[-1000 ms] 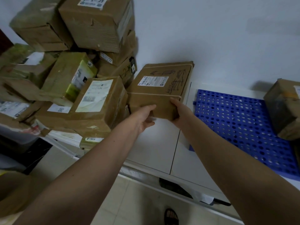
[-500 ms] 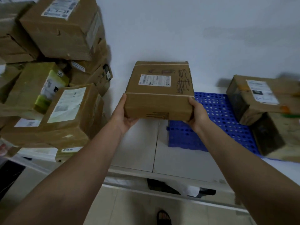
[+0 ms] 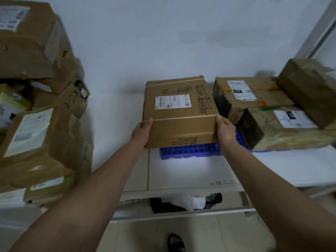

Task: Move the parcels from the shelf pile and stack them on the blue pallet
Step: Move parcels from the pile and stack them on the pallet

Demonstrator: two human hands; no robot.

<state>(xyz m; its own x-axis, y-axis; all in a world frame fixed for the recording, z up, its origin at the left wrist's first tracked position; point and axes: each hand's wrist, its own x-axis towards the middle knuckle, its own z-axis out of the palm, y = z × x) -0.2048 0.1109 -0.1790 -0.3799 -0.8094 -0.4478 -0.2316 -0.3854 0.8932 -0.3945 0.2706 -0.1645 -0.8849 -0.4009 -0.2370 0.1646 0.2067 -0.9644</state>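
I hold a flat brown cardboard parcel (image 3: 180, 113) with a white label and black scribbles on top. My left hand (image 3: 141, 132) grips its left side and my right hand (image 3: 225, 131) grips its right side. The parcel hangs over the left end of the blue perforated pallet (image 3: 189, 151), whose front edge shows just below it. On the pallet to the right lie three stacked parcels (image 3: 254, 99). The shelf pile of parcels (image 3: 40, 124) fills the left of the view.
A white shelf surface (image 3: 190, 173) runs under the pallet and the pile, against a pale wall. A metal upright (image 3: 316, 28) rises at the far right. Below the shelf lie white and dark items (image 3: 187, 200). A sandalled foot (image 3: 175, 242) stands on the tiled floor.
The parcel has travelled right from beside the pile and now hangs over the pallet's left end. Both hands kept their hold on its sides. The view swung right, showing more stacked parcels.
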